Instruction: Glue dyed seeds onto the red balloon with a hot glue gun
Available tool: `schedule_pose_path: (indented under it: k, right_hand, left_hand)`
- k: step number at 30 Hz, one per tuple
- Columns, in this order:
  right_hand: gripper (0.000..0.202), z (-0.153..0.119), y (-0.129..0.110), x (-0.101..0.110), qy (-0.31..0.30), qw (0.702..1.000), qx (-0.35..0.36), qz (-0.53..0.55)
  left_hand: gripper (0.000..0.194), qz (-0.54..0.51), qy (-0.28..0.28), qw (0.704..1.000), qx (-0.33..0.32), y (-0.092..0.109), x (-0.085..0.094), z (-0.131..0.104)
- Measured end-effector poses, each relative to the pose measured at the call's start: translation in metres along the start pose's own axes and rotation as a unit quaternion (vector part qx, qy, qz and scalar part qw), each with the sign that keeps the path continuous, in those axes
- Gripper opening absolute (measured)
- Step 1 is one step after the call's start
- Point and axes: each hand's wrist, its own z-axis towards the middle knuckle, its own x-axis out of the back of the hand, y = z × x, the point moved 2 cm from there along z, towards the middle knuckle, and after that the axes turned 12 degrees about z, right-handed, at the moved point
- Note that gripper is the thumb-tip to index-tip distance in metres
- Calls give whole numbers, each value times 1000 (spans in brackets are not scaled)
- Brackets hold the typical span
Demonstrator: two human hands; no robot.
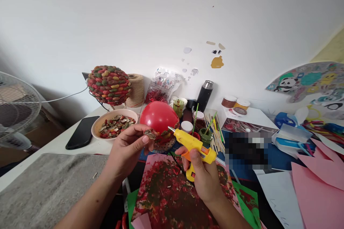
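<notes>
Between the thumb and fingers of my left hand (131,143) is a small brownish-green nutshell (149,134). My right hand (205,175) grips a yellow glue gun (189,141) by its handle, its metal nozzle pointing left toward the nutshell, a short gap apart. Just behind both hands sits a shiny red balloon (158,116), with painted shells around its lower part. To the left of it, a pale bowl (94,128) holds many red, green and beige shells. Behind the bowl stands a ball covered in painted shells (109,85).
Paint-smeared paper (172,193) lies under my hands. Behind the glue gun are paint jars (206,136), wooden sticks (219,136) and a black flask (205,96). A phone (82,133), twine spool (136,91) and fan (18,107) are leftward; pink paper (309,193) lies right.
</notes>
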Motion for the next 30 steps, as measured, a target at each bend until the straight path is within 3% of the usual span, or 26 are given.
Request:
schedule_pose_path:
  k: [11, 19, 30]
  right_hand:
    - [65, -3, -2, -3, -28, 996, 67, -47]
    - [62, -5, 1, -3, -17, 994, 80, -69]
    - [58, -6, -14, -10, -56, 988, 113, -91]
  left_hand:
    - [33, 118, 10, 993, -13, -3, 8, -3]
    - [26, 141, -1, 989, -45, 0, 2, -4]
    - [27, 137, -23, 990, -19, -2, -1, -4]
